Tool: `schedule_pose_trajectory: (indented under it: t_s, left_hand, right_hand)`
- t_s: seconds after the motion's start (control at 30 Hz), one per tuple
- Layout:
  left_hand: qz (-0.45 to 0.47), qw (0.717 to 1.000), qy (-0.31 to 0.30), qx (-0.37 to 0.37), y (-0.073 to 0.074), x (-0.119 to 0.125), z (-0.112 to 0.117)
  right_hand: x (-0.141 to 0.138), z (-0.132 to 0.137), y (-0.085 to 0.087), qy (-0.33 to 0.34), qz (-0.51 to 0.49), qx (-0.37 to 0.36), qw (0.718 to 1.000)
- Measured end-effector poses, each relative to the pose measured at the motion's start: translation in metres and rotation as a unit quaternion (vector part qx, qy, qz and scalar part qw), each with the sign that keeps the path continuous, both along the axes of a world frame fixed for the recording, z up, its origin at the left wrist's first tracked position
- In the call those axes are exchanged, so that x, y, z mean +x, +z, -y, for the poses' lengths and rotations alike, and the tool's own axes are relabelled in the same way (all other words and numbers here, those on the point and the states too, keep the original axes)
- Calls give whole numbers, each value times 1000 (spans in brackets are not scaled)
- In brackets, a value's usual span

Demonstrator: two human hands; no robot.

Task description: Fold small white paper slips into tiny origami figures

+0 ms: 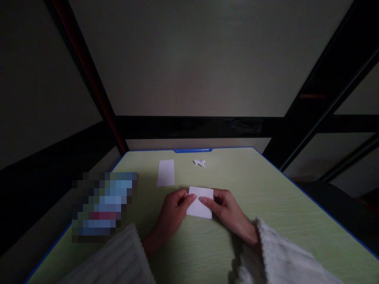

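Observation:
A small white sheet of paper (pixel 200 209) is held up between both hands, just above the table. My left hand (pixel 175 206) pinches its left edge, thumb on the near face. On the opposite edge my right hand (pixel 225 205) grips it the same way, and the two thumb tips almost meet near the middle. The fingers behind the paper are hidden. Beyond it, a small folded white paper figure (pixel 199 163) lies on the table. Another flat white sheet of paper (pixel 166 172) lies to the left of that figure.
The light green table (pixel 284 221) has a blue edge and a blue strip (pixel 193 150) at its far side. A blurred-out rectangular object (pixel 106 207) rests at the left. Pale panels (pixel 195 59) with dark frames stand behind the table.

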State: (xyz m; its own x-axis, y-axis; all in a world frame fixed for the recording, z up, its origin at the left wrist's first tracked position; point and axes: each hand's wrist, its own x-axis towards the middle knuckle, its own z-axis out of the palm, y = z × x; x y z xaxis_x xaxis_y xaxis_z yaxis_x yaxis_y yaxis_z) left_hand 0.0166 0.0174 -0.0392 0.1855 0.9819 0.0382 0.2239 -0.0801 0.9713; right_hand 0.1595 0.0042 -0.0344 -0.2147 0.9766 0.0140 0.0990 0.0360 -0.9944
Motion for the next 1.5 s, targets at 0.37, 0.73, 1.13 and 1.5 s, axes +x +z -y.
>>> schedule_pose_trajectory:
  t_s: [0.37,0.73,1.13,1.5]
  left_hand:
    - [-6,1000,7,12,3,-1,0]
    - [15,1000,-11,12,0,-2,-2]
    - [37,999,-13,5,6,-2,1]
    - [39,999,-8,-10,6,-2,1]
  right_hand:
    - [0,-1,3,-21,-31,-13,999]
    - [1,-2,-2,-18,-45,-6,999]
    - [2,-1,1,-19,-17,8,1000]
    - [0,0,3,-18,-12,13,1000]
